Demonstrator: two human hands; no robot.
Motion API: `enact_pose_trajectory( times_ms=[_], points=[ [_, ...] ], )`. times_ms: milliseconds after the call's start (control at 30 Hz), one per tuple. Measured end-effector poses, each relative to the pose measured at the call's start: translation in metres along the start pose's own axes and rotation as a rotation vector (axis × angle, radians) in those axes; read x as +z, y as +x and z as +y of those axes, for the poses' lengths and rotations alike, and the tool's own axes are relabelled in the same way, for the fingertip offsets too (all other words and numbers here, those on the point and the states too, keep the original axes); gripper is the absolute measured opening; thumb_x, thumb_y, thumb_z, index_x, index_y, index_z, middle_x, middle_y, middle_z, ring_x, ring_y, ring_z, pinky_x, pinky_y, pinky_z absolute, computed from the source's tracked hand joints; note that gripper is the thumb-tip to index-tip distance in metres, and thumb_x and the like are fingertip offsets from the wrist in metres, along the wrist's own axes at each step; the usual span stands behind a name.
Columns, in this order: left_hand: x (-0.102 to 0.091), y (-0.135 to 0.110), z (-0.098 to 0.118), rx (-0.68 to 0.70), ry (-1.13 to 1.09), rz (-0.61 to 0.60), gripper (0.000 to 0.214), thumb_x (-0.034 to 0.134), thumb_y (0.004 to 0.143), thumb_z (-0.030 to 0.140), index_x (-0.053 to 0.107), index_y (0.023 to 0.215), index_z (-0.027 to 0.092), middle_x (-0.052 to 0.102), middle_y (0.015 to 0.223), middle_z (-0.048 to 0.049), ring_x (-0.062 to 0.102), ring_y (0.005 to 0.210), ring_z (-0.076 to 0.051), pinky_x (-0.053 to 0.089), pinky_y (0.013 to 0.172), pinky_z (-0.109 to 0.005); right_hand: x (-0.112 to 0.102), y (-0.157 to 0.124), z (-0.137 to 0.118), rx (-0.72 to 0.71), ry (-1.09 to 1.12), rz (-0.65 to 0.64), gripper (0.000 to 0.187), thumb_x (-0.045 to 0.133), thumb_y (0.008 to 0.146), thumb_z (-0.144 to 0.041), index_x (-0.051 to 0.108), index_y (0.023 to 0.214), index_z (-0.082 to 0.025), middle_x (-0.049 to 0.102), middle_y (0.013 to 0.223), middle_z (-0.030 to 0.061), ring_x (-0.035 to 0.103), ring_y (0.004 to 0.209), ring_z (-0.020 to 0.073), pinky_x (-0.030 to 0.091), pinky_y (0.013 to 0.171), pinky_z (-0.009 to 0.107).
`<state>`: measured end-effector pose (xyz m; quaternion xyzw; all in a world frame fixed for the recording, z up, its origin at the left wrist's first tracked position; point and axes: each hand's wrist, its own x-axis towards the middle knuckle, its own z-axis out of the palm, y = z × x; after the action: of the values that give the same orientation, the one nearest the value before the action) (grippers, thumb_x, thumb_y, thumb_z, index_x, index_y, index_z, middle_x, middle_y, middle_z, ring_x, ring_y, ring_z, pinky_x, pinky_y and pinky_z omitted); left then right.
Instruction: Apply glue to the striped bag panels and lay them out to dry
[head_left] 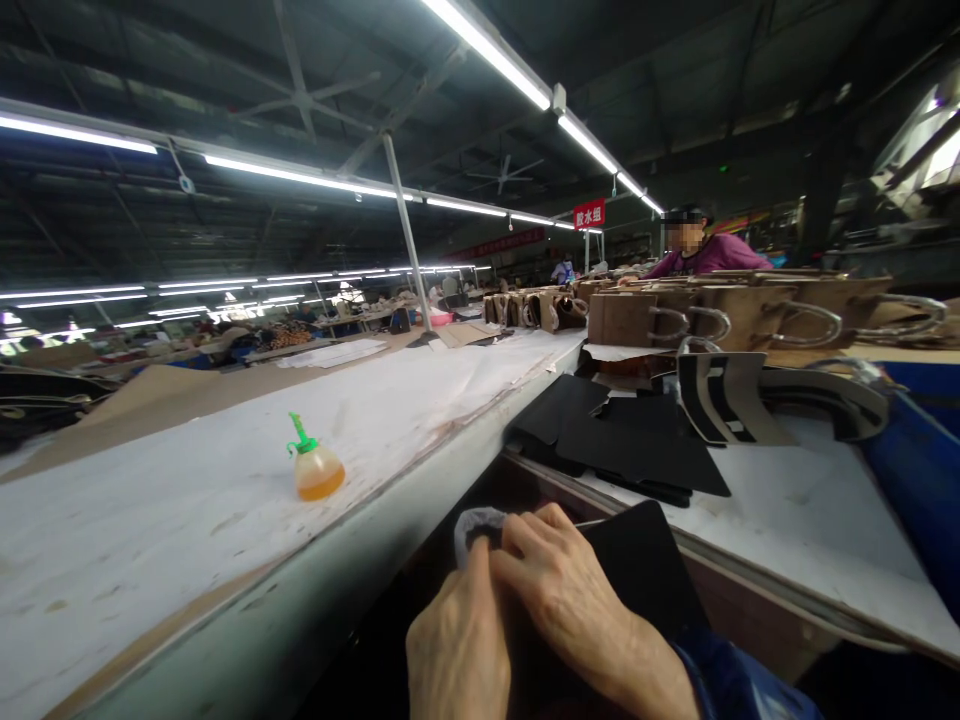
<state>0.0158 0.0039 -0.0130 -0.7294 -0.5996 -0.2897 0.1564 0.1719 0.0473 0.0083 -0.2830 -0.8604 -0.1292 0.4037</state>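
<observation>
Low in the middle of the head view, my left hand [461,635] and my right hand [559,575] are close together with their fingers curled. Both grip a dark piece whose full shape is hidden beneath them. A loop wrapped in clear plastic [472,522], resembling a bag handle, sticks up just beyond my fingertips. Behind my right hand a smooth black panel [645,555] extends to the right; whether it joins the held piece cannot be made out. My left hand's fingertips are partly covered by my right hand.
On the paper-covered table [187,510] at left stands a squeeze bottle [321,474] with amber liquid and a green spout. Black sheets [637,440] and a curved panel [724,395] lie right. Brown bags [739,315] line the back, near a person in purple [724,253].
</observation>
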Motion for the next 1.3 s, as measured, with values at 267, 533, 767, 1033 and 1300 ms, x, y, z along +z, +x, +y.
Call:
enact_pose_trajectory(
  times_ms=[267,533,767,1033,1300],
  points=[
    [-0.012,0.000,0.001,-0.191,-0.408,-0.197,0.026,0.050,0.095,0.017,0.073,0.102,0.027,0.081,0.083,0.0011,0.078,0.077,-0.020,0.053,0.069,-0.025,-0.031,-0.012,0.022,0.046,-0.054,0.082,0.032,0.038,0.108,-0.039,0.063,0.102,-0.019,0.072,0.081,-0.0018,0.063,0.072,0.0151,0.037,0.074,0.032],
    [-0.009,-0.004,0.008,-0.183,-0.625,-0.124,0.023,0.051,0.096,0.022,0.073,0.092,0.026,0.077,0.074,0.0026,0.073,0.065,-0.014,0.051,0.066,-0.019,-0.030,-0.022,0.032,0.147,0.020,0.016,0.024,0.052,0.105,-0.037,0.067,0.094,-0.022,0.069,0.079,-0.0020,0.061,0.076,0.0161,0.035,0.075,0.033],
    [-0.009,-0.004,0.001,-0.004,-0.587,-0.050,0.021,0.053,0.095,0.015,0.071,0.100,0.026,0.077,0.078,0.0041,0.074,0.066,-0.012,0.051,0.063,-0.017,-0.033,-0.019,0.030,0.103,-0.033,-0.023,0.022,0.052,0.105,-0.025,0.074,0.100,-0.026,0.062,0.075,-0.0009,0.056,0.071,0.0152,0.034,0.072,0.032],
    [-0.010,0.008,0.013,-0.109,-0.213,-0.226,0.028,0.047,0.094,0.009,0.069,0.104,0.022,0.079,0.077,-0.0024,0.078,0.070,-0.023,0.051,0.058,-0.025,-0.017,-0.007,0.015,0.070,-0.083,-0.064,0.028,0.051,0.104,-0.020,0.069,0.083,-0.022,0.063,0.077,0.0011,0.053,0.072,0.0161,0.034,0.074,0.035],
    [0.002,0.010,-0.004,-0.177,-0.259,-0.136,0.029,0.044,0.097,0.016,0.072,0.103,0.023,0.080,0.080,-0.0055,0.078,0.072,-0.025,0.054,0.062,-0.029,-0.035,-0.006,0.013,0.008,-0.096,0.007,0.012,0.056,0.102,-0.020,0.068,0.101,-0.020,0.072,0.081,0.0007,0.062,0.077,0.0185,0.038,0.077,0.037]
  ],
)
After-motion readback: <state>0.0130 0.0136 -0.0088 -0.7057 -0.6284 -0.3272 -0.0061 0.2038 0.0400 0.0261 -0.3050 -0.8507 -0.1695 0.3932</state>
